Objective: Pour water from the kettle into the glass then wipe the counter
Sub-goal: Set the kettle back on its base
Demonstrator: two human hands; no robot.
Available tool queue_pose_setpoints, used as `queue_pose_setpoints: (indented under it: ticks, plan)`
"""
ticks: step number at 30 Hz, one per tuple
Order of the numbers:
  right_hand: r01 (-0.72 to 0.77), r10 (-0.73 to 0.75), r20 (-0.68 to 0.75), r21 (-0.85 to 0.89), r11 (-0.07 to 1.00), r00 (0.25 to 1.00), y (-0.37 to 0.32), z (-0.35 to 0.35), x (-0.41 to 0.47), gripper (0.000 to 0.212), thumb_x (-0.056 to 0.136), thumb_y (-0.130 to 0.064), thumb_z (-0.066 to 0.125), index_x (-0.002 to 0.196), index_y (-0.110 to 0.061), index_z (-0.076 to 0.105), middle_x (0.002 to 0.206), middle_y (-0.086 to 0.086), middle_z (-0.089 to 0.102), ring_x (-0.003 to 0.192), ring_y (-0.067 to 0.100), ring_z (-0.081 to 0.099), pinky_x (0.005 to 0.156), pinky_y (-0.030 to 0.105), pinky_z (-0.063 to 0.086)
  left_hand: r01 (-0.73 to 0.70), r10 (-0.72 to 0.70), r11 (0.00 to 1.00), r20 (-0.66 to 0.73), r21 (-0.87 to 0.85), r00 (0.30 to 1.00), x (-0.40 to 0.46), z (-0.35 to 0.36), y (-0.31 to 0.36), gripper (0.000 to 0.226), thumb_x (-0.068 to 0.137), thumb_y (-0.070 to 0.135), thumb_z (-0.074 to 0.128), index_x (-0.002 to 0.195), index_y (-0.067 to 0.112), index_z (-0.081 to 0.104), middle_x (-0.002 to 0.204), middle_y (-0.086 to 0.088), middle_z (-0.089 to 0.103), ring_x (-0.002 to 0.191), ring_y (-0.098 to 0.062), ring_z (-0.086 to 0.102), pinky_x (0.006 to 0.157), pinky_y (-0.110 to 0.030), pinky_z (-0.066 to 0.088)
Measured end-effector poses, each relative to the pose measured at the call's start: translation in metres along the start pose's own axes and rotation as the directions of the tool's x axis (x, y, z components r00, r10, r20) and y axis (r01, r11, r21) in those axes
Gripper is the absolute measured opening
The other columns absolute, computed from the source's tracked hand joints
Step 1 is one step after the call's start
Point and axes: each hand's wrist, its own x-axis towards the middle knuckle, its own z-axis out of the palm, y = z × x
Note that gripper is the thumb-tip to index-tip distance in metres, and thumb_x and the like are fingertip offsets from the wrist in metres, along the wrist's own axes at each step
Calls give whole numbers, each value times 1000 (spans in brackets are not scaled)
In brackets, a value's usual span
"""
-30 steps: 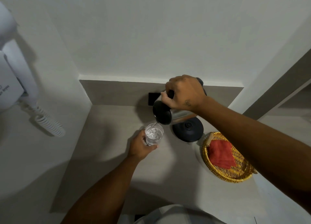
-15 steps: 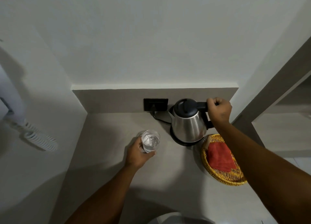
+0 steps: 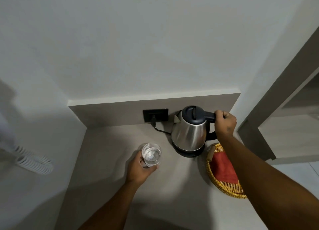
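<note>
The steel kettle [image 3: 189, 134] with its black lid stands upright on its black base at the back of the grey counter [image 3: 107, 152]. My right hand [image 3: 225, 124] is closed around the kettle's black handle. The clear glass [image 3: 151, 154], holding water, stands on the counter left of the kettle, and my left hand [image 3: 139, 168] grips its near side. A red cloth [image 3: 223, 167] lies in a yellow wicker basket [image 3: 214, 179] at the right, partly hidden by my right forearm.
A black wall socket [image 3: 155, 115] with the kettle's plug and cord sits on the backsplash behind the glass. A white coiled cord [image 3: 32, 162] hangs on the left wall. A recessed shelf [image 3: 293, 134] opens beyond the counter's right end.
The kettle went from tilted over the glass, pouring, back to upright on its base. My right hand stayed on the handle. My left hand kept hold of the glass.
</note>
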Motion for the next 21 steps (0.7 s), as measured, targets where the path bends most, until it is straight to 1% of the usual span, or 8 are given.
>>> queue_pose_setpoints:
  ticks: [4, 8, 10, 13, 17, 19, 20, 21]
  plan:
    - [32, -32, 44, -7, 999, 999, 5, 2, 1, 34, 83, -19, 55, 63, 9, 52, 56, 5, 40, 57, 16, 40, 58, 31, 38, -12, 12, 1000, -12, 16, 1000, 1, 2, 0, 83, 52, 12, 100, 126, 13, 61, 113, -6, 74, 102, -17, 73, 89, -41, 61]
    - [45, -44, 79, -13, 999, 996, 8, -2, 1, 35, 80, -24, 54, 65, 8, 53, 57, 6, 42, 59, 19, 43, 59, 33, 42, -5, 5, 1000, -9, 13, 1000, 1, 3, -1, 81, 52, 13, 100, 124, 15, 62, 112, -3, 74, 103, -17, 72, 90, -44, 61]
    - [49, -46, 82, -40, 998, 996, 9, -8, 3, 34, 82, -22, 55, 66, 8, 54, 58, 7, 44, 60, 19, 44, 60, 34, 41, -5, 5, 1000, -5, 10, 1000, 0, 2, 0, 82, 52, 14, 100, 125, 16, 61, 113, -3, 74, 103, -16, 72, 90, -42, 61]
    - [62, -56, 73, -75, 995, 996, 12, -14, 3, 31, 87, -15, 56, 67, 9, 56, 59, 8, 46, 60, 19, 44, 60, 33, 40, -4, 4, 1000, 3, -2, 1000, -1, 3, 3, 84, 54, 10, 99, 128, 14, 60, 114, -3, 73, 103, -14, 71, 91, -37, 60]
    - [76, -66, 98, -101, 992, 993, 9, -13, -1, 31, 90, -15, 54, 70, 9, 57, 61, 11, 47, 60, 18, 44, 61, 34, 40, -2, 2, 1000, 8, -11, 1000, -2, 2, 4, 86, 54, 11, 99, 131, 15, 59, 113, 0, 73, 105, -14, 71, 94, -37, 58]
    - [104, -87, 144, -116, 988, 986, 8, -17, -2, 34, 93, -23, 57, 72, 4, 61, 63, 14, 51, 63, 18, 48, 62, 36, 43, -3, 3, 1000, 8, 1, 1000, -2, 1, 4, 86, 54, 12, 99, 131, 15, 59, 114, -1, 73, 105, -14, 71, 93, -36, 59]
    - [119, -98, 174, -118, 986, 980, 8, -19, -3, 36, 95, -30, 57, 76, 0, 65, 68, 14, 56, 66, 18, 52, 64, 36, 46, -6, 6, 1000, 9, 6, 1000, -2, 0, 4, 86, 55, 12, 99, 131, 14, 59, 114, -1, 73, 105, -14, 71, 93, -36, 59]
    - [121, -95, 199, -118, 986, 975, 9, -23, -5, 37, 97, -39, 56, 84, -5, 68, 76, 11, 61, 73, 18, 57, 69, 34, 47, -5, 5, 1000, 12, 11, 1000, -2, 0, 4, 87, 55, 12, 99, 131, 15, 59, 114, -2, 73, 105, -15, 71, 92, -37, 59]
